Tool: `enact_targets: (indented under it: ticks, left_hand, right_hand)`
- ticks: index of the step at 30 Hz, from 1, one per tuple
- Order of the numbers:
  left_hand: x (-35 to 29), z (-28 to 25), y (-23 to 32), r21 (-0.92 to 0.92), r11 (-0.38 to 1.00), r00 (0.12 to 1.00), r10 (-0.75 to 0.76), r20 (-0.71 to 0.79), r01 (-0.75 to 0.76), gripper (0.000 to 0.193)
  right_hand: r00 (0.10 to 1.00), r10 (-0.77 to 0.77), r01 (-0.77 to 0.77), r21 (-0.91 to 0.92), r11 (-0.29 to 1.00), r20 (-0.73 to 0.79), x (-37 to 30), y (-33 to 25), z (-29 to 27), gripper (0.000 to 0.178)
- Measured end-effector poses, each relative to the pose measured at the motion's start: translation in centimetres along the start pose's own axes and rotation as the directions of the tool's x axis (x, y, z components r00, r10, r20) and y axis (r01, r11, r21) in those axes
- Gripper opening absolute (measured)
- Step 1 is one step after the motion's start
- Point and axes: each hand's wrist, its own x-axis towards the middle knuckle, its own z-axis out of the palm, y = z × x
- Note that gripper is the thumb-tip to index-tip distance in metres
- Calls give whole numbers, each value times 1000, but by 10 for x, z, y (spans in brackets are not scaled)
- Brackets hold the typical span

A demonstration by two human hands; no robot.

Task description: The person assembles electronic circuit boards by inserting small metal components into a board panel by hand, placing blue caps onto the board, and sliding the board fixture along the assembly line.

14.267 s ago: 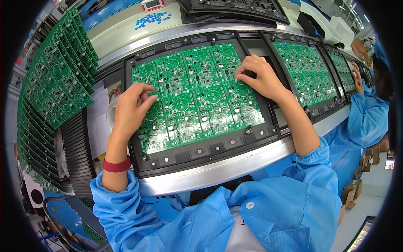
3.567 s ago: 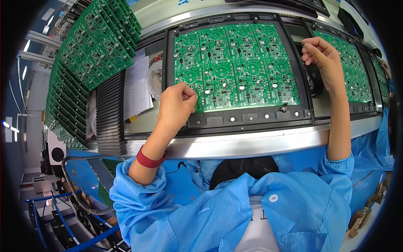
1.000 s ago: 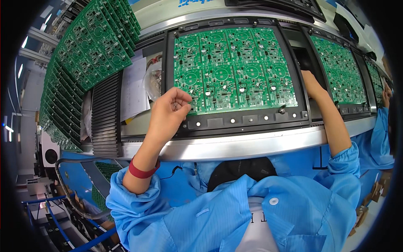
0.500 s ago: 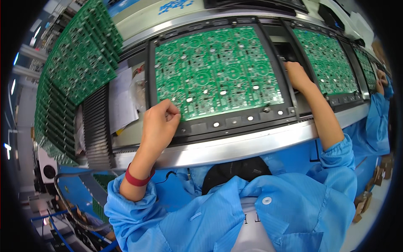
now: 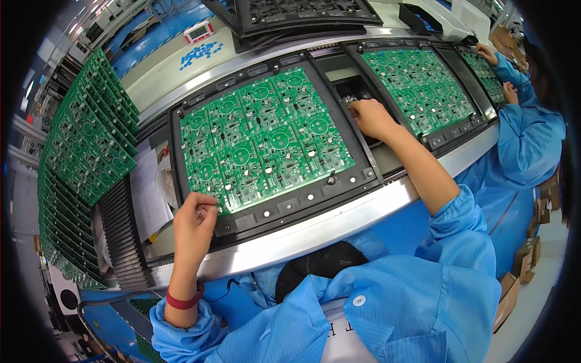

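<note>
A green circuit board panel (image 5: 272, 136) lies in a black carrier frame (image 5: 284, 212) in front of me. My left hand (image 5: 195, 227), with a red band at its wrist, is at the panel's near left corner. Its fingers are curled together, and a small pale or shiny bit shows between them, too small to name. My right hand (image 5: 374, 120) reaches across the gap to the right of this frame. Thumb and fingers are pinched at a black bin (image 5: 357, 88) with small metallic parts in it. What the fingertips hold, if anything, is hidden.
Upright green boards (image 5: 85, 139) stand in a black slotted rack (image 5: 124, 233) on the left. Another framed panel (image 5: 417, 88) sits to the right, with a co-worker's hands (image 5: 499, 72) beyond. Small blue pieces (image 5: 200, 54) and a red-and-white timer (image 5: 198, 31) lie behind the metal rail.
The view has shifted, so the panel appears lower and further left. Both hands stay near the same places: the left at the panel's corner, the right at the gap with the bin.
</note>
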Motion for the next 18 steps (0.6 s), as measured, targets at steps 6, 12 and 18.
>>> enact_targets:
  ticks: [6,12,18]
  left_hand:
    - [0,-13,14,-459,855,970,-229,84,242,14]
    - [0,-29,9,-672,660,938,-171,302,336,15]
    - [1,-21,16,-636,687,935,-217,280,351,17]
  right_hand:
    - [991,-46,60,108,992,-129,-9,-10,-12,11]
    - [988,130,-33,709,704,-84,-27,-30,-48,8]
    - [983,-60,-140,917,374,174,-70,-64,-67,8]
